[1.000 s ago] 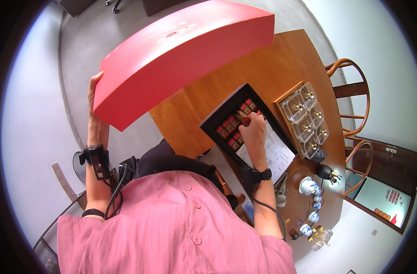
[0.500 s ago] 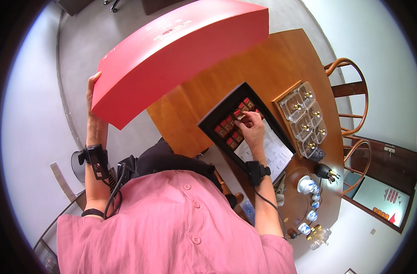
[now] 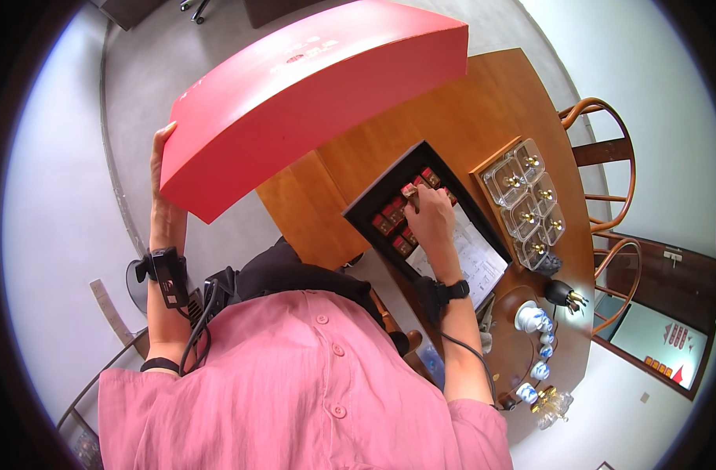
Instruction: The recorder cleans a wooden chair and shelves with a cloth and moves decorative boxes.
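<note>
A long red box [image 3: 319, 110] is held up at the left, tilted, over the far side of the table. My left hand [image 3: 158, 159] grips its left end, thumb on the upper edge and the other fingers mostly hidden. Over a black open box [image 3: 381, 185] on the table, my right hand [image 3: 434, 219] pinches a small red-and-gold packet [image 3: 409, 192]. Similar small packets [image 3: 392, 213] lie in rows in that box, partly hidden by the hand. Beneath my right wrist, a white printed sheet [image 3: 482, 257] covers the box's nearer right part.
Clear lidded containers with gold knobs [image 3: 522, 196] stand on the wooden table [image 3: 499, 102], right of the black box. Nearer are a blue-and-white tea set [image 3: 534, 319] and a dark pot of tools [image 3: 560, 294]. Wooden chairs [image 3: 605, 153] line the right side.
My right hand has turned slightly at the wrist and shifted a little left over the packets, still pinching one. The red box stays held up in my left hand.
</note>
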`<move>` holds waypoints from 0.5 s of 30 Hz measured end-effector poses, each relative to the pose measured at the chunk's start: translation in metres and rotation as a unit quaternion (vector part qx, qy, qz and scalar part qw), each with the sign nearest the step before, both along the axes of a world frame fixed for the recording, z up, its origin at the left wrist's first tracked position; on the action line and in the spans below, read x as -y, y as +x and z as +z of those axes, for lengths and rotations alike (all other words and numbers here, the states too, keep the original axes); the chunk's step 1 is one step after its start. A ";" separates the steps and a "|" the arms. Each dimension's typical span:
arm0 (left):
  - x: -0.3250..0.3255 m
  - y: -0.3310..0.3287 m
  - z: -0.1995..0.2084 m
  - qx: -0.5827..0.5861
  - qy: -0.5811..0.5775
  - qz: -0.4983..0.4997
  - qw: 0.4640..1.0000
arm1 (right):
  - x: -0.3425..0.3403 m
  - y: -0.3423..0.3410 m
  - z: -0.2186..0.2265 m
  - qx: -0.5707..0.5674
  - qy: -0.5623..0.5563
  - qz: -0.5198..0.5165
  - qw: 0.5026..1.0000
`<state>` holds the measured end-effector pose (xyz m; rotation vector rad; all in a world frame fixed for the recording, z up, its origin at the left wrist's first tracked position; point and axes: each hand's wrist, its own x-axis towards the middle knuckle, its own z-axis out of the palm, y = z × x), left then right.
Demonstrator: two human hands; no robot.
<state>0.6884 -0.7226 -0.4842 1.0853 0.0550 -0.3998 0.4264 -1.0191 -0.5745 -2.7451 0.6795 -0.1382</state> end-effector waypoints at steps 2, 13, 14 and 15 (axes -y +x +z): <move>-0.036 0.020 -0.033 0.049 -0.101 -0.146 0.983 | 0.001 0.009 0.001 -0.024 -0.008 0.011 1.000; -0.012 -0.002 0.003 -0.048 -0.054 -0.018 0.997 | 0.010 -0.013 -0.013 0.065 0.255 -0.083 0.961; -0.011 -0.002 0.003 -0.061 -0.063 -0.020 0.996 | 0.009 -0.017 -0.020 0.097 0.220 -0.067 0.968; -0.012 0.000 0.001 -0.061 -0.063 -0.019 0.996 | 0.007 -0.018 -0.022 0.130 0.187 -0.050 0.973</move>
